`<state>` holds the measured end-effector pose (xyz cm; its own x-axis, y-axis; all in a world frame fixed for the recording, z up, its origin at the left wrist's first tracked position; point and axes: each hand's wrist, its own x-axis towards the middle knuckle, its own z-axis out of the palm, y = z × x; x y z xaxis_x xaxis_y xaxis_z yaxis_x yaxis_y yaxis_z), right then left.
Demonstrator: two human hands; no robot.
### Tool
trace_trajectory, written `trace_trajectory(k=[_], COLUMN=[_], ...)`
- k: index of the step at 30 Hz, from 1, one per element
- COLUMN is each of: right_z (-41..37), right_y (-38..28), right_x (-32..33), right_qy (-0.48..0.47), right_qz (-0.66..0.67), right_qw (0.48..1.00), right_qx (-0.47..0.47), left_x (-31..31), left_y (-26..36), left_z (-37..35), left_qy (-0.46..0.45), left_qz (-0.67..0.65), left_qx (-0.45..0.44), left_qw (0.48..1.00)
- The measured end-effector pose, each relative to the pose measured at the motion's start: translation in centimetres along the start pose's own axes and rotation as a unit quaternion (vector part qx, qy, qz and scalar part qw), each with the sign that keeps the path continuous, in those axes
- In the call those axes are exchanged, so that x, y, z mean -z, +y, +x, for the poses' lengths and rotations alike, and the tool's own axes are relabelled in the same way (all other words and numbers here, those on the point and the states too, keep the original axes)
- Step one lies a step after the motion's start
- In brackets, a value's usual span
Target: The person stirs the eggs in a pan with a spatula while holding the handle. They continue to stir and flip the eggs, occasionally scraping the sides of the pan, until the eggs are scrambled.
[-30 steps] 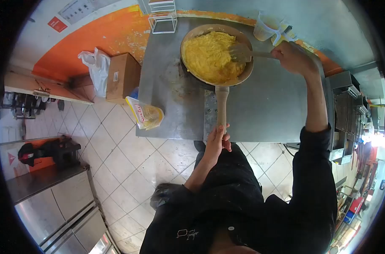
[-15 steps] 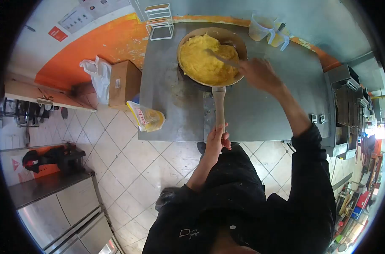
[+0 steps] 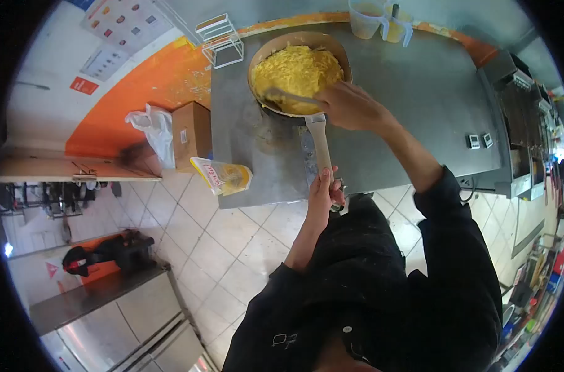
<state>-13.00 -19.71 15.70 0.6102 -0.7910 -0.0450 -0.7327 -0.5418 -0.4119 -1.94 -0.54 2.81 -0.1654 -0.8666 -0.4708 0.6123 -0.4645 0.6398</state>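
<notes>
Steel counter (image 3: 412, 93), pan (image 3: 266, 49) of yellow scramble (image 3: 297, 71)

Left hand (image 3: 324, 189) clenched close in; right hand (image 3: 350, 106) grips, arm (image 3: 412, 152) stretched forward.

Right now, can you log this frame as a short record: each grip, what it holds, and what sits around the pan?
left grip: shut round the end of the pan handle
right grip: shut on a spatula, its blade in the pan's near side
pan: on the steel table, full of yellow food
behind pan: wire rack, plastic jugs
table's left edge: yellow bag
</notes>
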Motion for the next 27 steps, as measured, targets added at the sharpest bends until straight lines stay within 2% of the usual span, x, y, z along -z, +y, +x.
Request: trace_trajectory(k=[2,4,8,10,12,14,16,17,19,22,23,25,26,27], right_z=[4.1,6.2,7.8,6.6,4.8,1.7,-1.6,-3.1,-5.9,-8.5,-7.8,-6.0,-4.8,-3.1], right_y=[-0.1,-0.5,1.4,3.5,5.1,4.8,3.7,3.1,1.6,-1.5,-1.9,-2.7,-2.1,-0.9], right_x=[-1.9,-2.2,-0.4,0.8,1.7,3.2,5.0,5.5,5.7,5.3,4.8,2.4,1.1,-0.3], right_qy=[-0.002,0.087,0.123,0.077,0.082,0.108,0.119,0.116,0.08,0.053,0.052,-0.034,-0.034,0.012], right_qz=[0.015,0.041,0.02,-0.036,-0.038,-0.102,-0.145,-0.151,-0.239,-0.272,-0.274,-0.23,-0.23,-0.178], right_qw=[0.997,0.991,0.985,0.99,0.985,0.977,0.978,0.978,0.967,0.961,0.96,0.97,0.97,0.981], right_qx=[-0.076,-0.091,-0.118,-0.116,-0.149,-0.153,-0.088,-0.085,-0.038,0.0,0.001,-0.071,-0.071,-0.071], left_x=[0.1,0.0,-0.2,-0.1,0.0,0.2,0.3,0.3,0.4,0.0,-0.1,-0.2,-0.3,-0.3], left_y=[0.1,0.4,0.8,0.8,0.8,0.5,0.3,0.3,0.3,0.5,0.4,0.2,0.2,0.3], left_z=[0.0,-0.2,-0.4,-0.5,-0.4,-0.4,-0.2,-0.1,-0.2,-0.3,-0.3,-0.2,-0.1,-0.1], left_qy=[0.006,0.013,0.017,0.016,0.015,0.015,0.008,0.007,0.007,0.007,0.006,0.008,0.008,0.003], left_qz=[0.015,0.034,0.044,0.039,0.032,0.02,0.018,0.011,0.017,0.016,0.014,0.009,0.009,0.004], left_qx=[-0.006,-0.001,0.0,-0.002,-0.007,-0.013,-0.017,-0.019,-0.02,-0.026,-0.028,-0.022,-0.022,-0.025], left_qw=[1.0,0.999,0.999,0.999,0.999,1.0,1.0,1.0,1.0,1.0,1.0,1.0,1.0,1.0])
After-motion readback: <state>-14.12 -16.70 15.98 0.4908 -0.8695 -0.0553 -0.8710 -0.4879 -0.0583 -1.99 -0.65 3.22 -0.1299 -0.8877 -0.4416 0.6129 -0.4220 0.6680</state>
